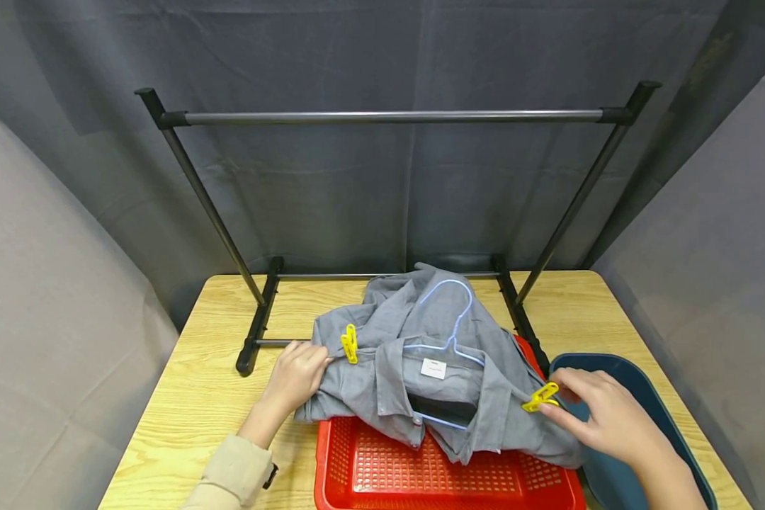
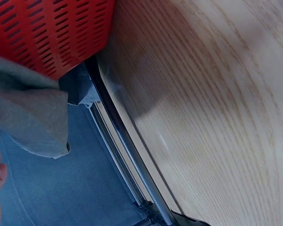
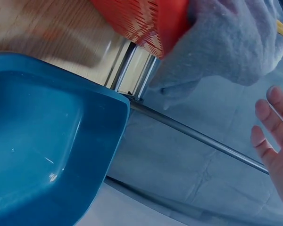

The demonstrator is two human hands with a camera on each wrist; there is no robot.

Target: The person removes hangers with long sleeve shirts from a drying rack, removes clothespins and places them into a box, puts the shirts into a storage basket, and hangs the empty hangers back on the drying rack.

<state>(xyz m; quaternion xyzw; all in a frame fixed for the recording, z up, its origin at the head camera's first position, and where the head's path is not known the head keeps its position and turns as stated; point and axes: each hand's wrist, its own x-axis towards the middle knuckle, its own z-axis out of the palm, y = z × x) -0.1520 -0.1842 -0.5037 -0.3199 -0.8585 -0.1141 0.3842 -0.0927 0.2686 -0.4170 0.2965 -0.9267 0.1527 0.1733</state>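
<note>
A grey collared shirt (image 1: 395, 397) is draped over a light-blue hanger (image 1: 454, 333), whose hook lies back on the cloth. My left hand (image 1: 296, 375) grips the shirt at its left shoulder, beside a yellow clothespin (image 1: 350, 344) clipped there. At the opposite shoulder, my right hand (image 1: 612, 414) pinches a second yellow clothespin (image 1: 540, 398) between thumb and index finger; its other fingers (image 3: 273, 120) are spread in the right wrist view. Part of the grey cloth (image 2: 33, 113) hangs near the left fingertips in the left wrist view.
Under the shirt sits a red perforated basket (image 1: 433, 471). A blue basin (image 1: 618, 474) stands to its right, below my right forearm. Behind, a black metal rack with a horizontal bar (image 1: 389, 117) stands on the wooden table (image 1: 185, 397); grey curtains surround it.
</note>
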